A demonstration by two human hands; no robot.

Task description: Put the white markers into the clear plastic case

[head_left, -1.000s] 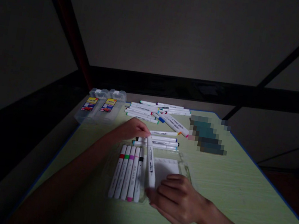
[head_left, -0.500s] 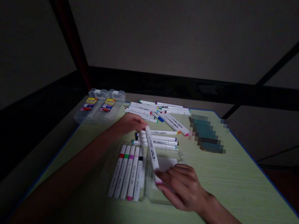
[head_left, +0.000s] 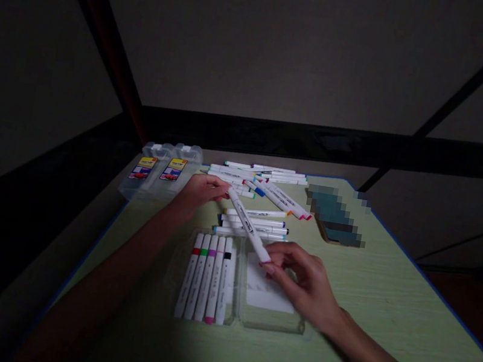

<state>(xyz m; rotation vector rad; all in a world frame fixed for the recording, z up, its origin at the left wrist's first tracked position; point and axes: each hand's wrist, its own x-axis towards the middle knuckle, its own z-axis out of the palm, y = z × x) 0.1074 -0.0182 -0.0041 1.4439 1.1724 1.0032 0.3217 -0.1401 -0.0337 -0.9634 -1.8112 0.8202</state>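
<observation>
A white marker (head_left: 247, 225) is held between both hands above the table. My left hand (head_left: 201, 190) pinches its far end near the loose markers, and my right hand (head_left: 303, 279) pinches its near, pink-tipped end. Below lies an open clear plastic case (head_left: 274, 323); its left half holds several white markers (head_left: 207, 276) side by side, with red, green, purple, pink and black bands. The right half holds a white paper insert (head_left: 265, 291).
Several loose markers (head_left: 261, 181) lie in a heap at the far side of the pale green table (head_left: 396, 303), with a few more (head_left: 257, 225) just behind the case. Two clear boxes (head_left: 158, 175) with coloured labels stand at the far left corner. A blurred dark object (head_left: 335, 218) lies far right.
Both hands have carried the marker away from me and up out of the case. My right hand moved from the case's near edge to above the paper insert.
</observation>
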